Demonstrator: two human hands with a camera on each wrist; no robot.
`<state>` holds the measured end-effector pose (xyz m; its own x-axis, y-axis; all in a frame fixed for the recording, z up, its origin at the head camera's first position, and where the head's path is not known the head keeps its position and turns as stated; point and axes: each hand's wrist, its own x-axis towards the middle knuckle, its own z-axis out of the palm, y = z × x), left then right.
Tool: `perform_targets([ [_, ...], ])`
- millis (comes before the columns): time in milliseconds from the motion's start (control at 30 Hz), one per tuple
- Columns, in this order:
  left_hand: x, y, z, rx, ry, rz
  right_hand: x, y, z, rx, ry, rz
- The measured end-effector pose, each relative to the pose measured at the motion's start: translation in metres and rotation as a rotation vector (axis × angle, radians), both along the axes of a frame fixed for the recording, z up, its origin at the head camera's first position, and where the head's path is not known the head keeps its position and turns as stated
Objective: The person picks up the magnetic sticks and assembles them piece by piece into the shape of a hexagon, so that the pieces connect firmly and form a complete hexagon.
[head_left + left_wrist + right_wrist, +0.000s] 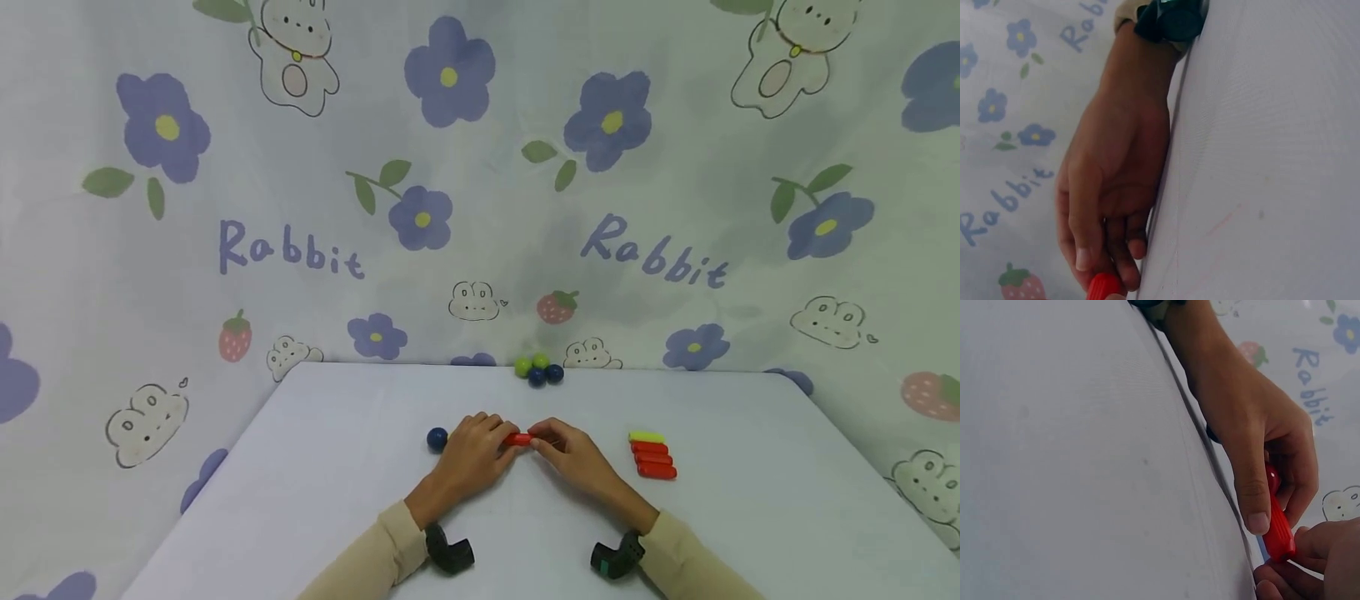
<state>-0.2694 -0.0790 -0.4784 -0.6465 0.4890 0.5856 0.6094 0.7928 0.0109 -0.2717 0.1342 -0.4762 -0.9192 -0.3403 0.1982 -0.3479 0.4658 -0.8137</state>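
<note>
Between my two hands is a red ribbed plastic rod, with a rounded end that shows in the right wrist view. My left hand grips it from the left, thumb along the near side, seen large in the right wrist view. At the other end the thumb and fingers of my right hand pinch it. The left wrist view faces the palm side of the right hand, with a ribbed end of the rod at its fingertips. A dark blue ball lies just left of my left hand.
To the right, a yellow rod lies above several red rods in a neat stack. Green balls and dark blue balls cluster at the back edge of the white table, by a patterned cloth.
</note>
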Motion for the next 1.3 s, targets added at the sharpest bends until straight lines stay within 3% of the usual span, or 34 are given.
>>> perform_targets([
  [233, 0.006, -0.003, -0.010, 0.013, -0.019, 0.011, 0.002, -0.002, -0.008, 0.000, -0.001, 0.022],
  [533, 0.009, -0.027, -0.001, 0.010, -0.014, 0.043, 0.000, -0.027, -0.001, -0.011, -0.017, 0.068],
  [867, 0.003, -0.032, 0.003, -0.003, -0.043, 0.034, -0.006, -0.031, 0.004, -0.004, -0.005, 0.042],
  [1067, 0.001, -0.026, 0.003, -0.013, -0.014, 0.016, -0.007, -0.027, 0.004, 0.017, -0.005, 0.017],
  [1300, -0.002, -0.004, 0.002, -0.044, 0.013, -0.014, -0.002, -0.004, 0.008, -0.002, -0.046, -0.029],
])
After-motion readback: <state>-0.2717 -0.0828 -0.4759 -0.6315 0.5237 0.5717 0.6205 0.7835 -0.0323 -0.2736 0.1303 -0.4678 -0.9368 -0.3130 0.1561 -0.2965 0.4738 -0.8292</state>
